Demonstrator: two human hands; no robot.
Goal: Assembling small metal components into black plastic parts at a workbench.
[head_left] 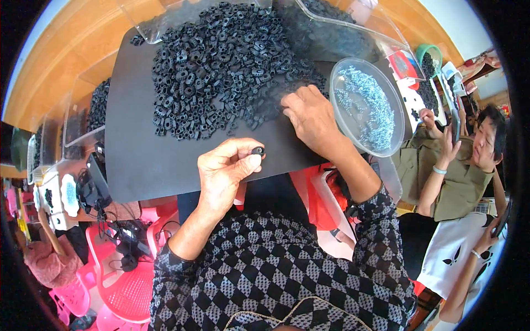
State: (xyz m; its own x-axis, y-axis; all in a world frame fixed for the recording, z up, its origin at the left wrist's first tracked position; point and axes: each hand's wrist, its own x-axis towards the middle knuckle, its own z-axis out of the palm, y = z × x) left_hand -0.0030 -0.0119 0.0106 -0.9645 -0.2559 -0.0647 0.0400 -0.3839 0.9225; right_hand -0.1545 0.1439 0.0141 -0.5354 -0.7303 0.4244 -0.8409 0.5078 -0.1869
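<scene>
Left Hand (229, 165) Pinching One Small Black Part (258, 150), Right Hand (310, 118) at the Heap (221, 66)

Head view. One dark work table (132, 149), with rounded corners, standing in front of the wearer.

Left hand: thumb and fingertips closed on the small black part, a stubby piece with a hole in its end, held above the table's near edge, apart from the heap.

Right hand: fingers curled, back of the hand uppermost, at the heap's near right edge. Whether the fingertips grip anything cannot be told.

Heap: a great many loose black pieces, several with openings, spread over the far middle of the table.

One round clear tub (349, 126), just right of the right hand, holding many small, slender, pale blue-silver pieces.

One clear plastic bin (353, 26) beyond the heap at the right, with dark pieces inside.

One pink chair (127, 287), perforated seat, at lower left.

One person in an olive-green top (447, 187), at right, a flat dark object (455, 127) in hand.

One green tub (422, 52), upper right, with black pieces beside it.
</scene>
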